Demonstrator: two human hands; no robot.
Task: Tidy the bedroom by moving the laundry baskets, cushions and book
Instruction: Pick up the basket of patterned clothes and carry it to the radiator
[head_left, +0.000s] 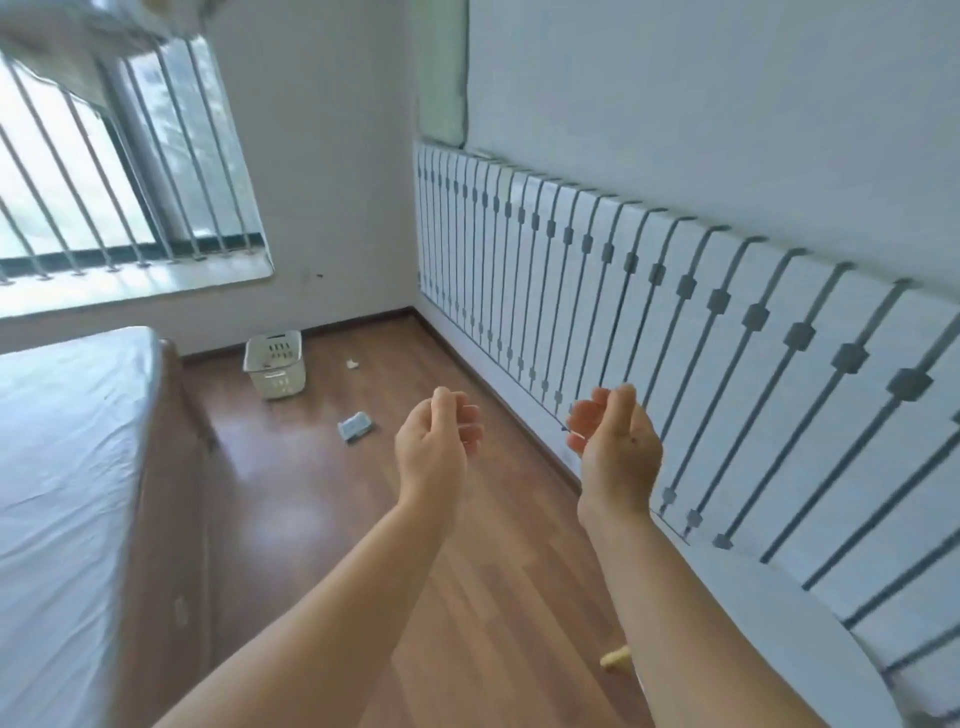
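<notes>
Left hand: left hand (434, 449) raised over the floor, fingers loosely curled, palm inward, holding nothing.
Right hand: right hand (615, 447) at the same height, half open and cupped, also holding nothing.
Basket: 1 white laundry basket (274, 365) upright on the wooden floor (467, 597), far left, near the wall under the window (104, 171) and just past the far corner of the bed (57, 467). Looks empty from here.
Book: small grey-blue object (356, 426) lying on the floor between basket and hands; possibly the book, too blurred to be sure.
Cushions: none clearly seen; a pale green padded panel (441, 73) leans upright in the far corner, identity unclear.
Other litter: white scrap (352, 364) right of the basket; a yellow bit (615, 660) near, under the right forearm.
Step, judged: walking in to fetch the basket.
How to do it well: approach along the clear strip right of the bed, step round the grey-blue object, grip both side handles, lift level.
Writing: no brands, labels or legible text.
</notes>
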